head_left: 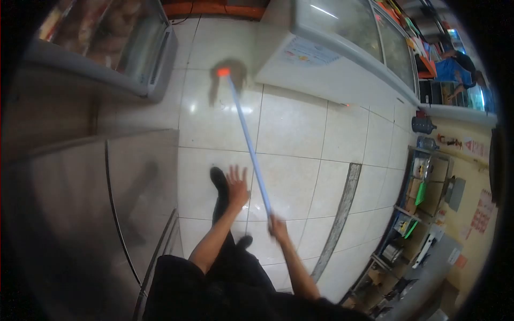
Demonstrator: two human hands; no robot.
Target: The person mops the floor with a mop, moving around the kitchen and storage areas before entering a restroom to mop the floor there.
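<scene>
A mop with a pale blue handle (247, 136) slants across the tiled floor in front of me. Its orange socket (223, 71) and blurred, dark stringy head (235, 68) lie near the corner of the white chest freezer. My right hand (278, 228) is wrapped round the near end of the handle. Left of the handle, my left hand (237, 187) is held out with its fingers spread, apart from the mop. My dark shoes (218, 179) are on the floor below that hand.
The white chest freezer (305, 64) stands ahead on the right, a glass-fronted display case (155, 69) on the left. Steel cabinet doors (139, 187) are close at my left. A floor drain strip (342, 208), shelving (417, 187) and water jugs (424, 125) are right. Another person (455, 72) is far right.
</scene>
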